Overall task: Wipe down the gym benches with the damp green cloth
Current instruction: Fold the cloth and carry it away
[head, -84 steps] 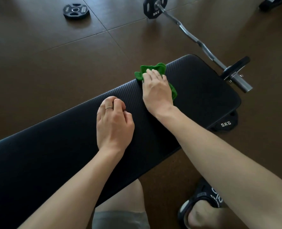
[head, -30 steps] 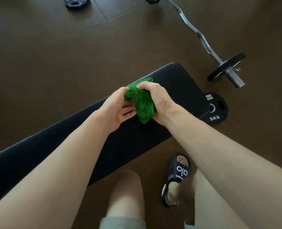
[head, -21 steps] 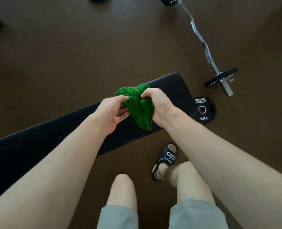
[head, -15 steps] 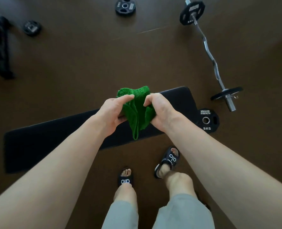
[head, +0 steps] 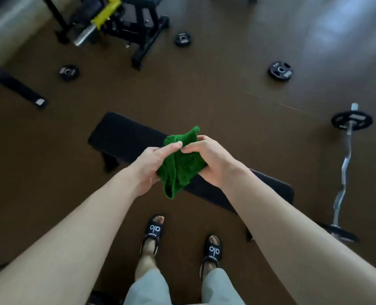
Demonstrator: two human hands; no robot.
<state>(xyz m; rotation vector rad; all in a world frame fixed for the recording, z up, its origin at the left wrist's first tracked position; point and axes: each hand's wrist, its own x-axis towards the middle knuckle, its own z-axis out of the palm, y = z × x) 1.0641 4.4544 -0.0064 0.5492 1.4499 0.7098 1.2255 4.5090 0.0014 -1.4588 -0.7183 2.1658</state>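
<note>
The green cloth [head: 181,164] hangs crumpled between both hands, lifted above the black flat bench [head: 125,137]. My left hand [head: 152,165] pinches its left edge with thumb and fingers. My right hand [head: 211,159] grips the cloth's right side, fingers curled round it. The bench runs diagonally from upper left to lower right below the hands, and its middle is hidden behind them. I stand in front of it in black slides.
A curl barbell [head: 345,164] with plates lies on the brown floor at right. Loose weight plates [head: 280,70] [head: 182,38] [head: 69,72] are scattered beyond. A black and yellow machine frame [head: 116,20] stands at the back left, another bench [head: 13,84] at far left.
My right hand stopped wiping and lifted the cloth off the bench, and my left hand took hold of it too. I rose and the view turned, so the bench looks smaller and lower.
</note>
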